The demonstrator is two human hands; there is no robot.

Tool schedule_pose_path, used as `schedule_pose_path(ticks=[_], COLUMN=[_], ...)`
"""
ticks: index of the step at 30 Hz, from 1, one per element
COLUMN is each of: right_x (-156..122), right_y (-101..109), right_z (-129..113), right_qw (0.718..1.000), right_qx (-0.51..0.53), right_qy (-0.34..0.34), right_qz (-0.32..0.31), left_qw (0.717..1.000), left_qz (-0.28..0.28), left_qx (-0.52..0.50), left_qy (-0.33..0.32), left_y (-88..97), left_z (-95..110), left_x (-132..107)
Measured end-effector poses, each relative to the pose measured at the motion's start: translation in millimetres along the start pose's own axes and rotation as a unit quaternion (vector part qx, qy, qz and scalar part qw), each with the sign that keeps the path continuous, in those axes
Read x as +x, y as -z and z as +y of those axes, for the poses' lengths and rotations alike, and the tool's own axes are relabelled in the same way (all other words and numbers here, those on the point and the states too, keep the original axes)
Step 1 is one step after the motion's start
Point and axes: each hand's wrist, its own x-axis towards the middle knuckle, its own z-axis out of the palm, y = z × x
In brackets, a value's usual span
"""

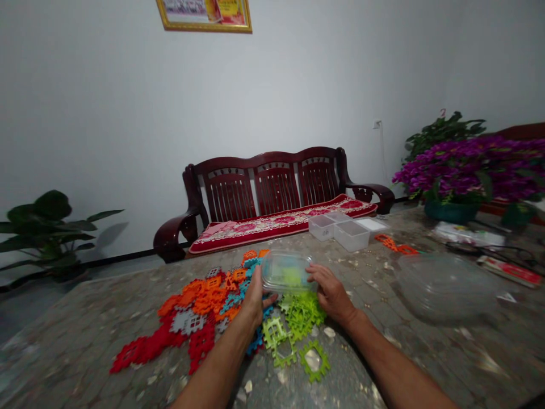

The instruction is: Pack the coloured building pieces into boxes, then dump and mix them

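Note:
Both my hands hold a clear plastic lid (pixel 286 262) by its two sides, over a spread of coloured plastic pieces. My left hand (pixel 254 298) grips its left edge, thumb up along the side. At the right edge are the curled fingers of my right hand (pixel 328 287). Green interlocking pieces (pixel 302 312) lie below and between my hands, partly seen through the clear plastic. To the left are orange pieces (pixel 204 295), red pieces (pixel 149 345), grey pieces (pixel 187 321) and blue pieces (pixel 238 298), some hidden behind my left forearm.
Divided clear boxes (pixel 351 234) stand at the table's far edge. On the right lie a large clear container (pixel 443 284), orange pieces (pixel 395 244), glasses (pixel 489 250) and a red packet (pixel 511 271). Purple flowers (pixel 472 165) in a pot stand behind them. A wooden bench (pixel 272 187) is beyond the table.

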Motion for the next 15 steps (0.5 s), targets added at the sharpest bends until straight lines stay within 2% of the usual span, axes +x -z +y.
schedule_pose_path(ticks=[9,12,15], right_x=[1.5,4.5,10.1], right_y=[1.7,6.3,9.7], right_z=[-2.0,-11.9,-29.7], right_qw=[0.997,0.992,0.987], right_qx=[-0.028,-0.072,-0.134], right_qy=[0.003,0.004,0.028], right_qz=[-0.077,-0.099,-0.088], left_qw=[0.997,0.998,0.999], left_qz=[-0.044,-0.031,-0.030], left_qx=[0.053,0.042,0.019], left_qy=[-0.019,-0.030,-0.041], left_y=[11.6,10.3,6.6], left_z=[-4.4,-6.7,-7.4], left_x=[11.1,8.5,1.6])
